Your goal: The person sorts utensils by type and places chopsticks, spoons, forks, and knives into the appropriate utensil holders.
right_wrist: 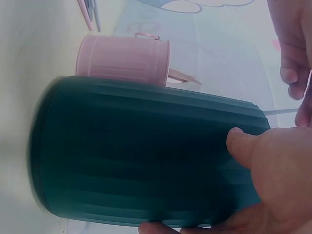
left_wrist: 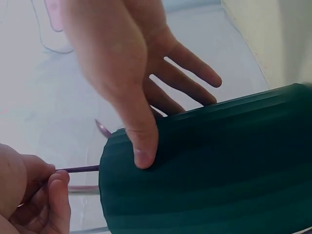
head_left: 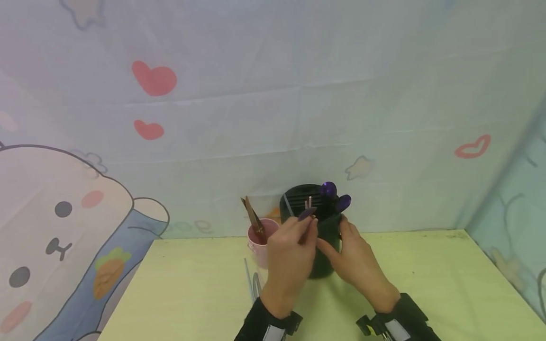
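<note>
A dark green ribbed holder (head_left: 325,237) stands upright at the back of the table, with two purple spoons (head_left: 329,189) sticking out of it. My right hand (head_left: 335,235) grips its side, the thumb (left_wrist: 141,146) in front and the fingers behind. My left hand (head_left: 308,228) pinches a third purple spoon (head_left: 307,214) at the holder's rim, and its thin handle (left_wrist: 80,169) runs from my fingertips to the holder (left_wrist: 209,170). In the right wrist view my thumb (right_wrist: 258,156) presses on the holder (right_wrist: 141,156).
A pink ribbed cup (head_left: 259,246) with brown utensils (head_left: 255,221) stands just left of the holder, also seen as the cup (right_wrist: 124,58). Loose cutlery (head_left: 252,283) lies on the pale green table (head_left: 426,284) in front of it. A printed cloth backdrop (head_left: 273,118) rises close behind.
</note>
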Demonstrator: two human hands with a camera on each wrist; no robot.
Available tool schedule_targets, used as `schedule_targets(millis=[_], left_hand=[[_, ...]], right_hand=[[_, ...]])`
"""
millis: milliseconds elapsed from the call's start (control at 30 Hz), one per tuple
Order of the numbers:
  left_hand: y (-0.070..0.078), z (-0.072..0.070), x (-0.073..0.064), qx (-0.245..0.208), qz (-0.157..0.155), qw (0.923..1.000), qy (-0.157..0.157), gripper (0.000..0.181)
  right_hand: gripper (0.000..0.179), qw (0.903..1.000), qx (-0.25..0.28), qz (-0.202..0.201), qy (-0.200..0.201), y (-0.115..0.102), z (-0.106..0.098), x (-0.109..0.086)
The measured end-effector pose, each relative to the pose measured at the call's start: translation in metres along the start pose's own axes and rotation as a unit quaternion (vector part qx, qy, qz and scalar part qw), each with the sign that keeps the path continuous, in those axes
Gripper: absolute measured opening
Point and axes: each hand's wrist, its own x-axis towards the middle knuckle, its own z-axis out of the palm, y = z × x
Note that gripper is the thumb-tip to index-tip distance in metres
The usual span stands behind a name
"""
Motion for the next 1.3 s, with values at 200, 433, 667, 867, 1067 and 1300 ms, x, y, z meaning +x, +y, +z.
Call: schedule_targets(millis=[200, 433, 667, 867, 1067, 1300], left_hand=[[0.0, 0.012, -0.007, 0.047, -0.024, 0.9977, -0.044, 0.013], [-0.002, 0.016, -0.01, 0.095, -0.035, 0.9919, -0.077, 0.017], [0.001, 0.009, -0.007, 0.073, -0.055, 0.9903, -0.105, 0.02], [-0.006, -0.01, -0.003, 0.042, -0.094, 0.987, -0.123, 0.02], [-0.018, -0.029, -0.001, 0.044, -0.13, 0.9778, -0.158, 0.024], [-0.035, -0.047, -0.011, 0.074, -0.187, 0.9419, -0.269, 0.032]], right_hand=[[0.084, 0.9999, -0.002, -0.01, 0.003, 0.0, 0.002, -0.003], [0.084, 0.9996, -0.007, -0.022, 0.016, 0.002, 0.004, -0.001], [0.091, 0.9999, -0.01, -0.004, 0.002, 0.003, 0.002, -0.001], [0.101, 1.0, 0.004, 0.002, 0.006, 0.003, 0.004, -0.001], [0.098, 0.9997, 0.008, -0.007, 0.02, 0.003, 0.004, -0.001], [0.097, 0.9996, 0.011, -0.01, 0.024, 0.004, 0.005, -0.001]])
